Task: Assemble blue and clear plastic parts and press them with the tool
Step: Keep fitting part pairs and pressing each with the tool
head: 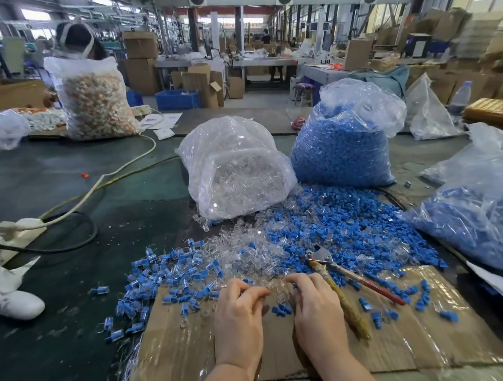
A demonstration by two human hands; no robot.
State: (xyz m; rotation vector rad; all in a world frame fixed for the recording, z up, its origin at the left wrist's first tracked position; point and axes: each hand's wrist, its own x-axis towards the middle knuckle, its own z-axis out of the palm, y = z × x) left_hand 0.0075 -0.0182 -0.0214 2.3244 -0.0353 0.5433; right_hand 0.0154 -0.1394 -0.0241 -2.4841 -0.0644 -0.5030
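Note:
My left hand point(240, 315) and my right hand point(315, 304) lie side by side on the taped cardboard sheet point(180, 350), fingers curled at the near edge of the pile of clear parts point(238, 250). Whether either hand pinches a part is hidden by the fingers. A few loose blue parts point(283, 308) lie between the hands. Loose blue parts point(356, 226) spread to the right, and joined blue-and-clear pieces point(166, 273) lie to the left. The pressing tool point(343, 277), pliers with one red and one worn yellow handle, rests just right of my right hand.
A bag of clear parts point(235, 167) and a bag of blue parts point(347, 143) stand behind the piles. Another bag with blue pieces point(491, 211) lies at the right. A power strip with cables point(9, 234) and a white shoe point(13, 296) sit at the left.

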